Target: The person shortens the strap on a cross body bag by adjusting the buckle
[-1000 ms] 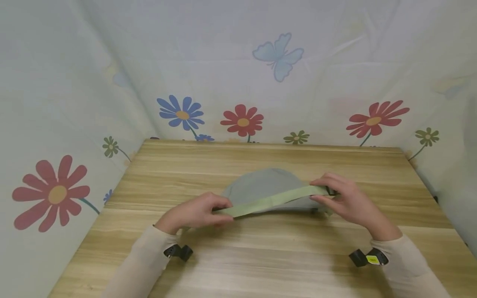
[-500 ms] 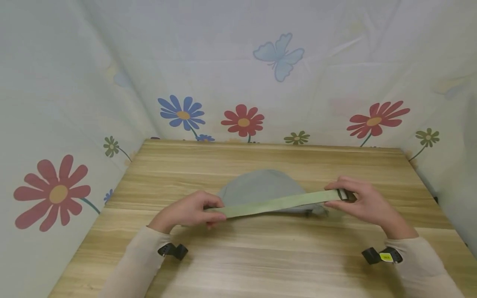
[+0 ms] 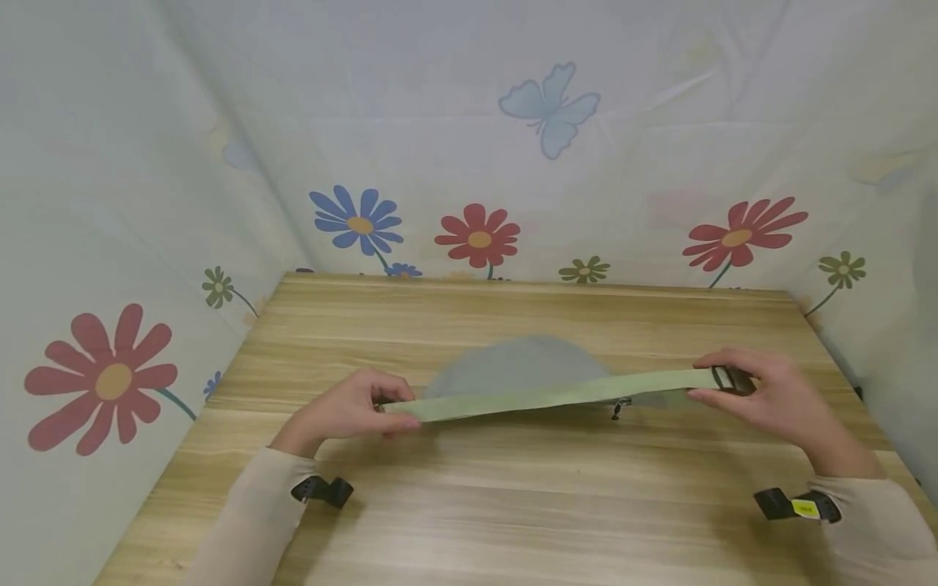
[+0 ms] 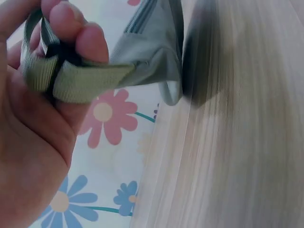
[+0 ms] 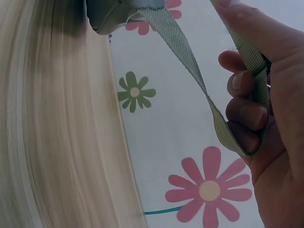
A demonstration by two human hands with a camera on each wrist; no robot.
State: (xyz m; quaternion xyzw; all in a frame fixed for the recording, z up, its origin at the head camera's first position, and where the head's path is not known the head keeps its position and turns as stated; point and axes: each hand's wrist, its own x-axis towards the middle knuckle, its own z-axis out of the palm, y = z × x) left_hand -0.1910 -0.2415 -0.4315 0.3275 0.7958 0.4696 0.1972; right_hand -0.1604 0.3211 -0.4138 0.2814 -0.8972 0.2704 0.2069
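A grey-green waist bag (image 3: 523,362) sits on the wooden table, its rounded side toward the back wall. Its pale green webbing strap (image 3: 557,394) is stretched taut across the front, overlapping the bag in the head view. My left hand (image 3: 357,411) pinches the strap's left end, where a black fitting (image 4: 59,59) shows between fingers and palm. At the other end my right hand (image 3: 780,399) holds the strap beside a black buckle (image 3: 725,379). In the right wrist view, a loop of strap (image 5: 185,54) runs from the bag around my fingers. A zipper (image 4: 141,16) shows along the bag in the left wrist view.
The wooden table (image 3: 513,513) extends toward me and to both sides. Behind it hangs a white cloth wall (image 3: 425,122) printed with flowers and a butterfly. Each wrist wears a black camera (image 3: 322,491).
My hands have moved apart, the right one farther to the right and the left one slightly left. More strap now shows between them, and the buckle has travelled right with my right hand.
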